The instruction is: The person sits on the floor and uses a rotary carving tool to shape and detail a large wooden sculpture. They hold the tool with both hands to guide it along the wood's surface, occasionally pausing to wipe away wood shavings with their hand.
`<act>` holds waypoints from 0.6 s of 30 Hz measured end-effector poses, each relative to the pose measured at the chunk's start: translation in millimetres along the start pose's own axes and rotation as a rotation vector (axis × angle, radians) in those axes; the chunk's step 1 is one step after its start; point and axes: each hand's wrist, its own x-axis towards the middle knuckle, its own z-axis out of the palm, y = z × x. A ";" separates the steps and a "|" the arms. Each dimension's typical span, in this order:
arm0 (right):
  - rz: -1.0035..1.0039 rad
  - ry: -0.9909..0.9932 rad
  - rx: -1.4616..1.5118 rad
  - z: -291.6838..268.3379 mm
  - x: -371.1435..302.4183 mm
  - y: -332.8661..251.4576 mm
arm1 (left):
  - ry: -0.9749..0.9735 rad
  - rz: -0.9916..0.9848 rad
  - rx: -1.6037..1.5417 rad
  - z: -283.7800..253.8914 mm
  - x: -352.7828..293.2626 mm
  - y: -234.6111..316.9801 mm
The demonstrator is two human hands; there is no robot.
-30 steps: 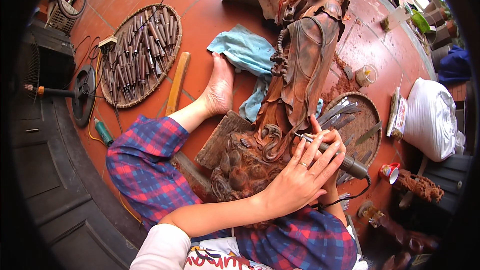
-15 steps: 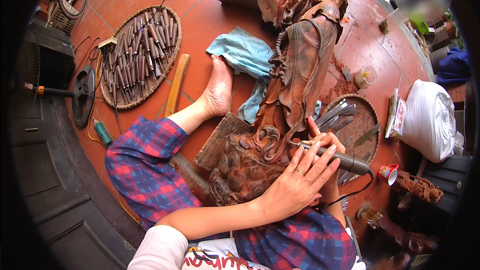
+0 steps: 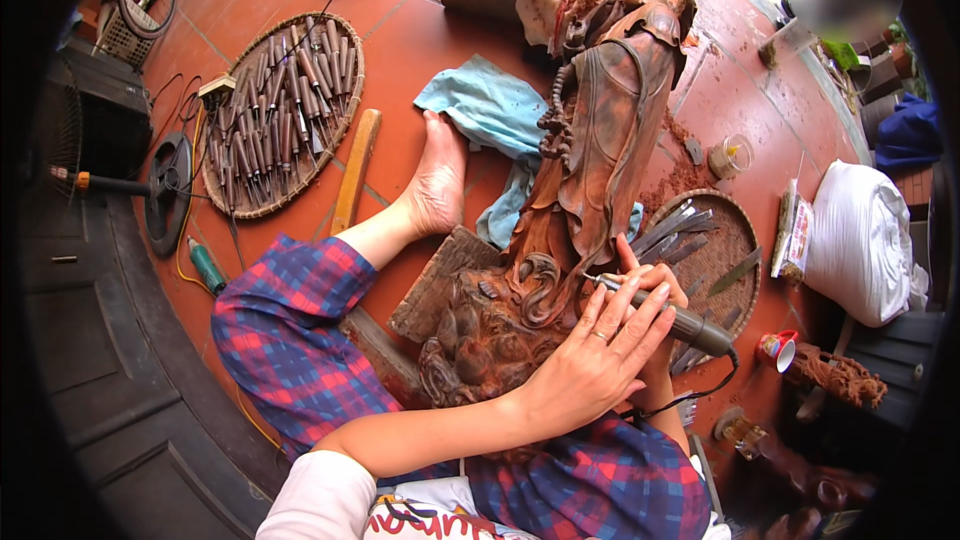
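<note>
A carved reddish-brown wooden statue [image 3: 615, 145] lies lengthwise before me, its knobbly carved base [image 3: 490, 340] close to my lap. My right hand [image 3: 660, 278] grips a dark handheld rotary tool [image 3: 700, 328], one finger stretched towards the statue. The tool's thin metal tip meets, or nearly meets, the carved folds above the base; exact contact is too small to tell. Across the tool and right hand lies my left hand [image 3: 590, 355], its fingers extended and wearing a ring. My left thumb and part of the right hand are hidden.
Many wood-handled chisels fill a round woven tray [image 3: 345, 120] at left, near a wooden bar [image 3: 356, 170]. A light blue cloth [image 3: 490, 105] lies beside my foot. Rightward are another woven tray [image 3: 735, 270] with flat blades, a glass jar [image 3: 730, 155], a red-white cup [image 3: 777, 349] and a white sack [image 3: 865, 240].
The rotary tool has shifted and tilted slightly, its rear end now a little lower and further left. Both hands moved slightly with it. The statue stays in place.
</note>
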 end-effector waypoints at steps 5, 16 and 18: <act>-0.016 -0.050 -0.016 -7.8 -1.9 2.2 | 0.020 -0.009 -0.007 4.9 -6.5 4.7; 0.029 0.056 0.130 -2.9 -0.3 2.9 | 0.007 0.026 0.025 1.7 4.1 -1.8; 0.021 0.039 0.046 -3.2 -2.0 3.2 | 0.006 0.015 0.019 2.7 2.1 -1.1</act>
